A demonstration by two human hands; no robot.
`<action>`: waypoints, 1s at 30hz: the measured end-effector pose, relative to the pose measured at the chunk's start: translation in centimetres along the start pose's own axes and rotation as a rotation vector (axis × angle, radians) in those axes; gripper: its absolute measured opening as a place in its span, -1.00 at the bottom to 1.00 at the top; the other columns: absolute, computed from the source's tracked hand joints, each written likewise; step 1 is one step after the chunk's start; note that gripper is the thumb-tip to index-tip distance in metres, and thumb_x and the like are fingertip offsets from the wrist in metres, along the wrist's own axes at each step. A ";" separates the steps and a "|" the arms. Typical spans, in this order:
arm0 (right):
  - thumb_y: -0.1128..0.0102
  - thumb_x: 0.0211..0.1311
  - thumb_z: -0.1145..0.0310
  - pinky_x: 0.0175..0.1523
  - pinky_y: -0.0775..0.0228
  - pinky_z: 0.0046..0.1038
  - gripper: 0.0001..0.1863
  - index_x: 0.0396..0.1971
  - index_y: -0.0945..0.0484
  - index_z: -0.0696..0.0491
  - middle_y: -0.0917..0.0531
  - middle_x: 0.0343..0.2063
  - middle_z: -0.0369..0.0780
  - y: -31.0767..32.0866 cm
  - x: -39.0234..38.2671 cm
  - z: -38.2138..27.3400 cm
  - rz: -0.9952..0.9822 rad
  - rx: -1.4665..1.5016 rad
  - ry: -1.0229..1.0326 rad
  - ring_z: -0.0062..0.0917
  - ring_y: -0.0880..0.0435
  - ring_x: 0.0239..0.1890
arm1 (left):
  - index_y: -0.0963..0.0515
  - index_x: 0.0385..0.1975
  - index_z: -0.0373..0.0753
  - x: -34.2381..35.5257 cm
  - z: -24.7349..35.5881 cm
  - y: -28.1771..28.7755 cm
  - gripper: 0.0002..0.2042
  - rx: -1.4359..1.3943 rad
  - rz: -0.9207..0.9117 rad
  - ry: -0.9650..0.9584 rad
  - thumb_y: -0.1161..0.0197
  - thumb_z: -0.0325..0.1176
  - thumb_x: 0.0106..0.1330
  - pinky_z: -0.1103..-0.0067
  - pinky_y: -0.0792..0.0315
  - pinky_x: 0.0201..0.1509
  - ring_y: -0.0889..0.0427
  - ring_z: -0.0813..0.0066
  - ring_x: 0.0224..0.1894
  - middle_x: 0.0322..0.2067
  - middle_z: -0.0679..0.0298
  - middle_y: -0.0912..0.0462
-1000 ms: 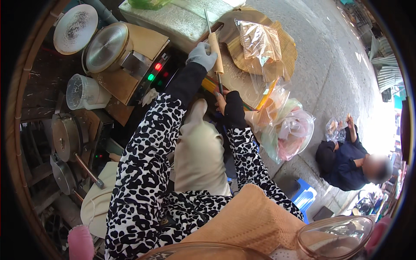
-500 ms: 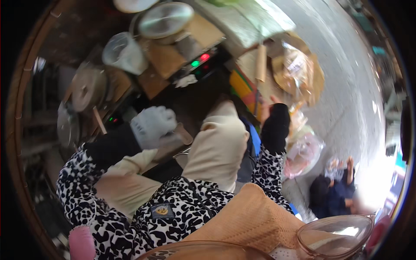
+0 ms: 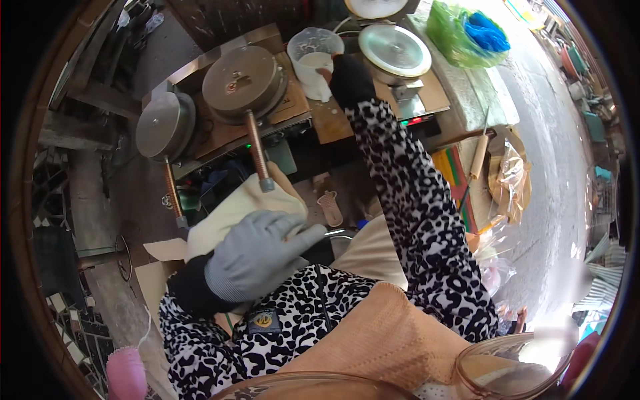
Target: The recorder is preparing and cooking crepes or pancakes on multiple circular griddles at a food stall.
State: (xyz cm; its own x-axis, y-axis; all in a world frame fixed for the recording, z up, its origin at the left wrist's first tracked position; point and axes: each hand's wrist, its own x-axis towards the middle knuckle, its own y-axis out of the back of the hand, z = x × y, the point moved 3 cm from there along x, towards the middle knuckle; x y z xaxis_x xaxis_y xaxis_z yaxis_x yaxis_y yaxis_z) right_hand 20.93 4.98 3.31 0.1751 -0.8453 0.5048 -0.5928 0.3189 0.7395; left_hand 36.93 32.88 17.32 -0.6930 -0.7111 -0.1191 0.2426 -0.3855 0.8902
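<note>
Grips translucent jug [image 3: 305, 50] by right side w/ bare R hand [image 3: 326, 72], at desk [image 3: 335, 130], btwn round metal pan [image 3: 240, 79] & silver disc [image 3: 395, 50]; can't tell if lifted. Holds grey-gloved L hand [image 3: 261, 253] well apart, over beige trousers [image 3: 223, 217], w/ bent fingers; can't tell if clamped on anything. Has green bag [image 3: 453, 41] upper R.

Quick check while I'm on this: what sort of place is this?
Probably a roadside food stall, judging by the round metal cooker with a long handle, the translucent plastic jug of something whitish, and the grey street running alongside in daylight.
</note>
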 end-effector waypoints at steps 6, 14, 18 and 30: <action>-0.22 0.15 0.17 -0.21 -0.51 -0.26 -0.66 -0.32 -0.55 0.18 -0.64 -0.38 0.02 -5.8 8.4 4.0 -0.117 -0.227 -0.133 -0.19 -0.66 -0.29 | -0.43 0.04 -0.13 -2.2 -0.6 0.1 -0.60 -0.004 0.145 -0.113 -0.09 -0.34 0.14 0.34 -0.43 -0.04 -0.54 0.15 -0.14 -0.13 0.10 -0.51; -0.20 0.17 0.15 -0.41 -0.53 -0.39 -0.66 -0.45 -0.56 0.18 -0.64 -0.58 -0.07 -5.9 8.2 4.2 -0.585 -0.150 -0.170 -0.37 -0.68 -0.51 | -0.49 -0.08 -0.24 -4.0 -1.3 0.5 -0.65 -0.021 0.253 -0.173 -0.14 -0.33 0.10 0.50 -0.46 -0.19 -0.52 0.31 -0.24 -0.30 0.16 -0.49; -0.22 0.17 0.12 -0.58 -0.45 -0.48 -0.64 -0.52 -0.56 0.17 -0.56 -0.76 -0.19 -7.0 7.1 3.3 -0.726 -0.118 -0.319 -0.52 -0.59 -0.70 | -0.48 -0.12 -0.39 -4.6 -1.6 -0.9 -0.59 -0.080 0.154 -0.066 -0.18 -0.23 0.09 0.46 -0.50 -0.17 -0.54 0.19 -0.18 -0.27 0.10 -0.53; 0.05 0.35 0.30 -0.21 -0.47 -0.35 -0.80 -0.21 -0.50 0.08 -0.60 -0.43 -0.10 -13.8 11.5 12.3 -0.347 -0.180 0.059 -0.29 -0.61 -0.36 | -0.45 -0.08 -0.42 -3.9 -0.5 -1.1 -0.58 -0.130 0.030 -0.091 -0.13 -0.26 0.12 0.44 -0.52 -0.08 -0.54 0.11 -0.10 -0.15 -0.01 -0.54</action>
State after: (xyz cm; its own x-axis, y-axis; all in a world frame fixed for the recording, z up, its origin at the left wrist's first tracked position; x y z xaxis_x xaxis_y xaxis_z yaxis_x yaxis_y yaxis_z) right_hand 21.40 -14.44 -6.54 0.3892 -0.8915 0.2317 -0.3439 0.0927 0.9344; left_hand 39.74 35.80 16.55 -0.7412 -0.6696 -0.0481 0.3458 -0.4422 0.8276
